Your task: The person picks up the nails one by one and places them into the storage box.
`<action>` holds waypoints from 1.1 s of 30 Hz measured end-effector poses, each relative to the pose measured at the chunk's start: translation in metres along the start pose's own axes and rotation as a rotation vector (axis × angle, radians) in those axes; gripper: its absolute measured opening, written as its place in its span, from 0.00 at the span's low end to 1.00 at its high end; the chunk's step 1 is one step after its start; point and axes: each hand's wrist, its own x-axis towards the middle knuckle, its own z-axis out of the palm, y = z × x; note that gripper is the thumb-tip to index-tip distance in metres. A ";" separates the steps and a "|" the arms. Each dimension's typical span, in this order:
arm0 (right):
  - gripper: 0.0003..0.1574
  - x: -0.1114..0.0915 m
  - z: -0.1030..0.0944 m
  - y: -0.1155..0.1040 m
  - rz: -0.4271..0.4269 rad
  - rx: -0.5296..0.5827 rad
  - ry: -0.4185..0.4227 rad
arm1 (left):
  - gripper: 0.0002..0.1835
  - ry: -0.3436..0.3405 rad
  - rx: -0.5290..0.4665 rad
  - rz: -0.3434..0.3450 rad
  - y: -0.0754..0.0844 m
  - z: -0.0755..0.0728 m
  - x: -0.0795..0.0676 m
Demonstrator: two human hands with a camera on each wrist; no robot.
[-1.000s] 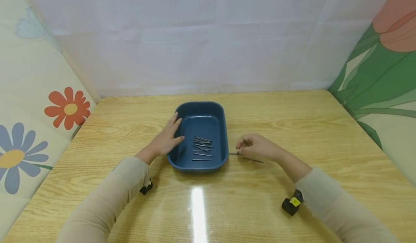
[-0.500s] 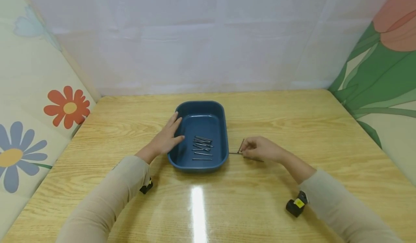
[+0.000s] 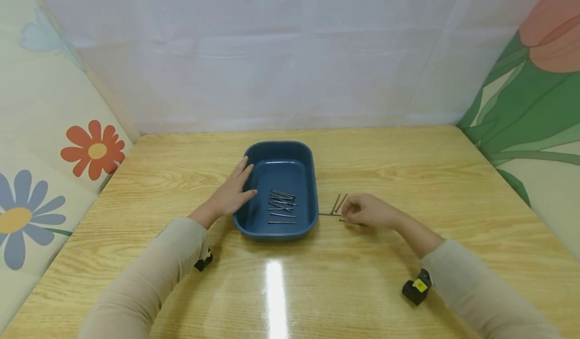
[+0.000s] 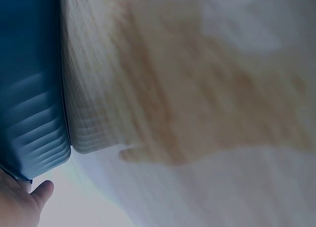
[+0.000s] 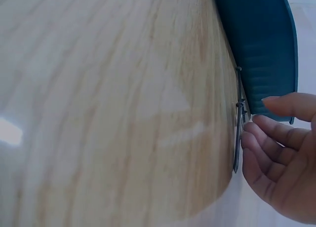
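Observation:
A dark blue rectangular tray [image 3: 281, 236] stands on the table, with several dark metal nails [image 3: 282, 222] on its floor. My left hand [image 3: 230, 194] rests on its left rim, fingers spread and thumb over the inside. In the left wrist view, part of that hand [image 4: 17, 202] shows beside the tray wall. Right of the tray, several more nails [image 3: 336, 204] lie loose on the wood. Close over them is my right hand [image 3: 369, 210], which partly covers one. In the right wrist view, a nail [image 5: 237, 133] lies beside its loosely bent fingers; thumb and forefinger are apart with nothing between.
The wood-grain table [image 3: 290, 288] reaches back to a white cloth backdrop [image 3: 290, 52]. Panels with printed flowers [image 3: 97, 151] flank it on the left and right. A small black camera [image 3: 416, 288] sits at the right wrist.
My right hand has shifted a little to the right, away from the tray. Two slanted nails now show left of its fingers. The left hand and the tray stay put.

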 end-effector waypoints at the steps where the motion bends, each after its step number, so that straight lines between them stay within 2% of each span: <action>1: 0.11 0.000 0.000 0.001 0.002 -0.009 0.000 | 0.35 0.001 -0.001 0.001 0.000 0.000 0.000; 20: 0.02 0.005 0.007 -0.002 -0.020 -0.179 -0.031 | 0.35 0.008 0.008 -0.007 -0.001 0.001 0.001; 26: 0.05 0.007 0.007 -0.002 -0.046 -0.240 -0.031 | 0.35 0.014 0.009 -0.005 -0.002 0.001 0.002; 33: 0.07 0.008 0.008 -0.001 -0.059 -0.252 -0.032 | 0.35 0.013 0.001 -0.003 -0.001 0.001 0.002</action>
